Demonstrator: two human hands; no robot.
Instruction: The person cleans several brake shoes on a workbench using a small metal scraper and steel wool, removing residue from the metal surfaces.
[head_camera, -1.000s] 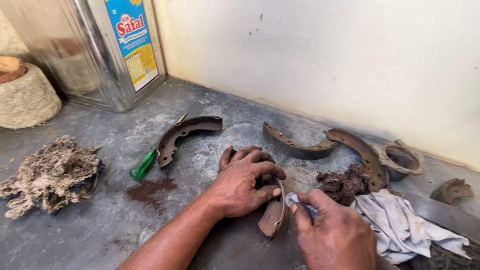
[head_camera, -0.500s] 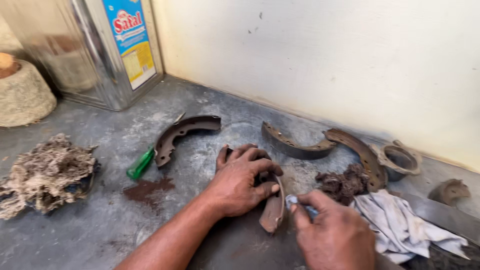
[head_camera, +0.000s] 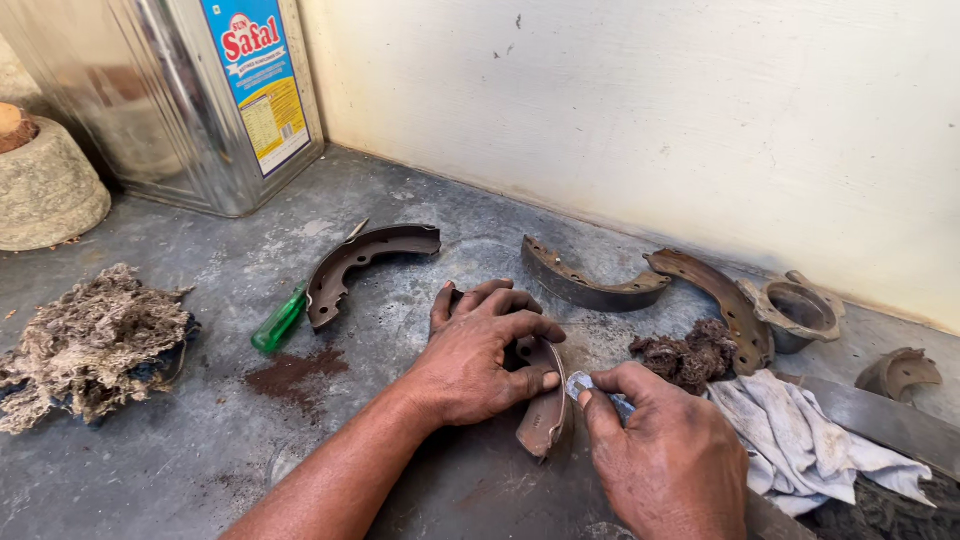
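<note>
Far left on the grey table (head_camera: 180, 460): a wad of frayed fibre waste (head_camera: 90, 340), a metal tin (head_camera: 190, 95) behind it. Next, a green-handled screwdriver (head_camera: 280, 320) touching a loose brake shoe (head_camera: 365, 262). Centre: left hand (head_camera: 485, 350) pressed a rusty brake shoe (head_camera: 545, 415) on edge, fingers clamped over it. Right hand (head_camera: 665, 455) pinched a small bluish scrap (head_camera: 580, 385) against its rim, fingers together. Rightward: dirt clump (head_camera: 690, 355), two more shoes (head_camera: 600, 285), white rag (head_camera: 800, 445).
</note>
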